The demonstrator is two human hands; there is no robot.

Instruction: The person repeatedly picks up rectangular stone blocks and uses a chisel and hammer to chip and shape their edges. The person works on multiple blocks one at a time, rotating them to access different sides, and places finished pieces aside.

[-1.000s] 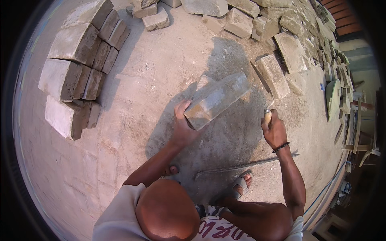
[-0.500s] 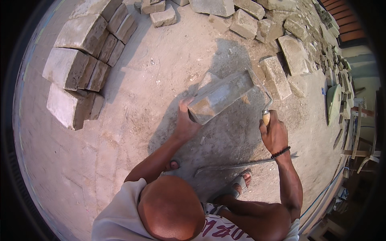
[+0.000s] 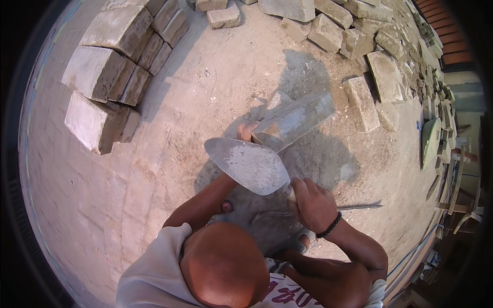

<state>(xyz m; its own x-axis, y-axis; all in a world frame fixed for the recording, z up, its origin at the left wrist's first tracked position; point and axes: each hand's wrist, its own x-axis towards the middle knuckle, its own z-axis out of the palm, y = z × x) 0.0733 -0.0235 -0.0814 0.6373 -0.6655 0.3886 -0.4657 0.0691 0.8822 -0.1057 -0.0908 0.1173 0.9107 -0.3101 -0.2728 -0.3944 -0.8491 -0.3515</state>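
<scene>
My left hand (image 3: 247, 131) grips the near left end of a long grey block (image 3: 305, 119), which is tilted with its far end toward the right. The trowel blade covers part of that hand and wrist. In my right hand (image 3: 317, 206) is the wooden handle of a trowel (image 3: 250, 167). The blade's broad grey face, crusted with pale mortar, points left across the front of the block's near end. Whether blade and block touch, I cannot tell. A smaller pale chunk (image 3: 278, 99) shows just behind the block.
At the left stands a stack of blocks (image 3: 95, 72). A loose heap of blocks (image 3: 328, 33) spreads across the far right, with one block (image 3: 361, 104) lying nearest. A thin metal bar (image 3: 362, 207) lies by my right wrist. A round green-rimmed pan (image 3: 430, 141) leans at the right.
My right hand has swung the trowel from beyond the block's far right end back to the left and nearer, its blade now facing up. My left hand still holds the block.
</scene>
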